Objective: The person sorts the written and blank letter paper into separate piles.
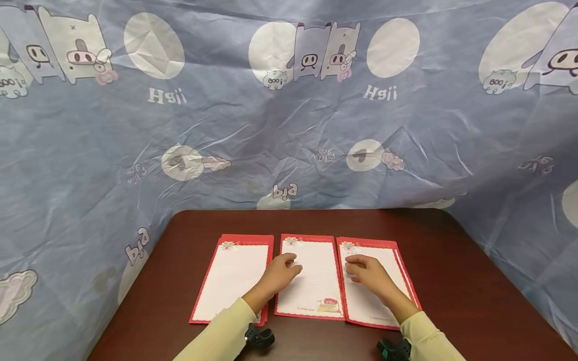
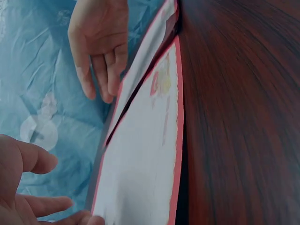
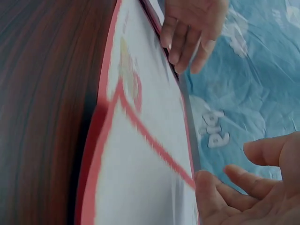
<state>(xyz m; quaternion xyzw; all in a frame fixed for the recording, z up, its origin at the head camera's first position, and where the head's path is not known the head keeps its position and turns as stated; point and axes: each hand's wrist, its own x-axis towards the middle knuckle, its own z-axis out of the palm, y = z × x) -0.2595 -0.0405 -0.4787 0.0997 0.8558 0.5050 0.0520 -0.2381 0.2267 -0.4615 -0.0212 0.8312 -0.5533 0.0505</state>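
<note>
Three stacks of red-bordered white letter paper lie side by side: a left stack [image 1: 235, 276], a middle stack [image 1: 313, 281] and a right stack [image 1: 368, 306]. A flower motif marks the top of each, and the middle one has a small coloured drawing at its lower right. My left hand [image 1: 279, 273] hovers over the gap between the left and middle stacks, fingers loosely bent, holding nothing. Over the right stack, my right hand [image 1: 371, 275] is likewise relaxed with thumb and fingers apart. Both hands [image 2: 101, 47] appear in each wrist view; whether any fingertip touches paper is unclear.
A dark reddish-brown wooden table [image 1: 456, 281] carries the paper. Behind and beside it hangs a wrinkled blue-grey cloth [image 1: 217, 115] with cartoon prints. Each wrist wears a black strap-like device [image 1: 259, 338] below a pale yellow sleeve [image 1: 221, 333].
</note>
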